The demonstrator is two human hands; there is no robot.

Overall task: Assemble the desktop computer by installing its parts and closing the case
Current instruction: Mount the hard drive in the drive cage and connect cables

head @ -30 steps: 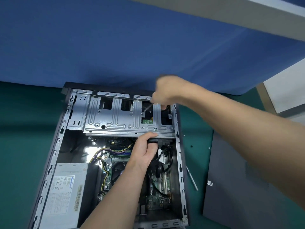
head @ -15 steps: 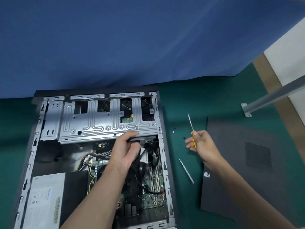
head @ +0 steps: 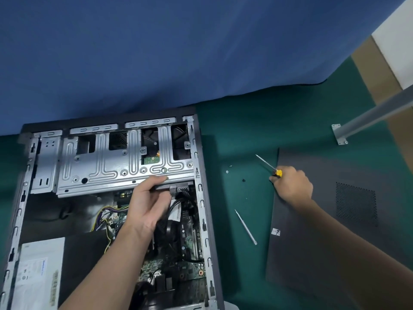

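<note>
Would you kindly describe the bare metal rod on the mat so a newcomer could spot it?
Find the open computer case; the dark side panel lies to its right. On the green mat between them lies a thin silver rod. Unlike the screwdriver in the right hand beyond it, it has no yellow handle and lies untouched.

Bare stamped-metal drive cage (head: 125, 166), matt dark side panel (head: 335, 220), green matt table covering (head: 245, 121), blue cloth backdrop (head: 156, 52).

view: head, single | faces: forward and down | range: close above open computer case (head: 203, 222) and green mat (head: 245, 130)
</note>
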